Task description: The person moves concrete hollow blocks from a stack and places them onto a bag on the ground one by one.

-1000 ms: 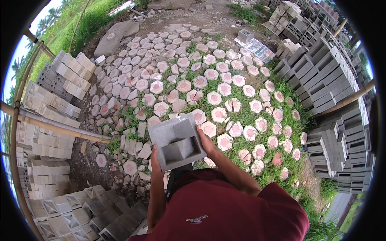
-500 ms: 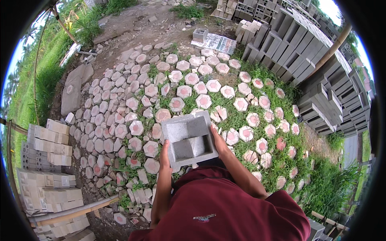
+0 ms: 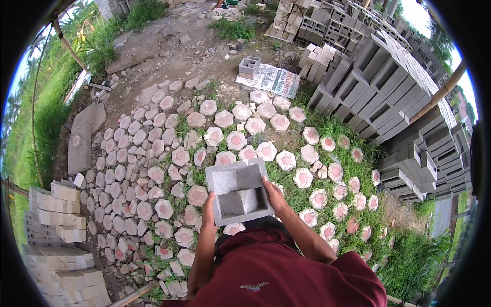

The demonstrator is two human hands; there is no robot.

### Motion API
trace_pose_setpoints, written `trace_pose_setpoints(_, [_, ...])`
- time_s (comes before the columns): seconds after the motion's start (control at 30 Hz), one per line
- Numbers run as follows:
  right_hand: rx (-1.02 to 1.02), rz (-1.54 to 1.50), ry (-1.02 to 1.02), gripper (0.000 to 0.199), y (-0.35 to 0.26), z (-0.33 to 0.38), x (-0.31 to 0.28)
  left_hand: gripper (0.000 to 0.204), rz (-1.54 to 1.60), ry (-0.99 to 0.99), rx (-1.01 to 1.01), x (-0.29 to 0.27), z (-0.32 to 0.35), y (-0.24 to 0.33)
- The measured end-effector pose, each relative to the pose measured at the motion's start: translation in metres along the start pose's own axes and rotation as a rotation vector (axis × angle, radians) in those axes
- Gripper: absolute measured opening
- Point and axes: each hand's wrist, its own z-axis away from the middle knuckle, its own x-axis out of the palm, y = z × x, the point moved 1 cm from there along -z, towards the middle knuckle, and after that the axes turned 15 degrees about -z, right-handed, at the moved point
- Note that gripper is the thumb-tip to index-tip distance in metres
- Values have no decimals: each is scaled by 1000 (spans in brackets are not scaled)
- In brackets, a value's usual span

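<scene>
A grey, square-edged concrete block (image 3: pixel 239 219) with an open recess is held in front of my body, its hollow side facing up toward me. A raised diagonal wedge shows inside it. My left hand (image 3: pixel 208 209) grips the block's left side, thumb along the edge. On the opposite side, my right hand (image 3: pixel 274 196) presses against the right wall. Both hands are closed on the block, though the fingers underneath are hidden. A similar grey block (image 3: pixel 249 67) rests on a printed sheet (image 3: pixel 273 82) on the ground farther ahead.
Hexagonal pavers (image 3: pixel 234 140) with pinkish centres cover the ground, with grass between many of them. Tall stacks of grey hollow blocks (image 3: pixel 378 84) line the right. Pale blocks (image 3: pixel 66 204) are piled at the left. A bamboo pole (image 3: pixel 440 94) leans across the right stacks.
The ground and stacks ahead have shifted in view, the sheet and its block now appearing lower. The held block sits slightly lower in the picture, still between both hands.
</scene>
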Motion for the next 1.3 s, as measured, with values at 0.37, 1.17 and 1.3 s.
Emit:
trace_pose_setpoints(0.37, [-38, -155, 22, 81, -143, -144, 26, 63, -80, -16, -34, 84, -173, 113])
trace_pose_setpoints(1.17, [-72, 148, -117, 63, -459, -559, 108, 52, -251, -250, -28, 210, -670, 383])
trace_pose_setpoints(1.3, [-52, 150, -121, 62, -500, -633, 98, 64, -419, -285, -50, 245, -744, 419])
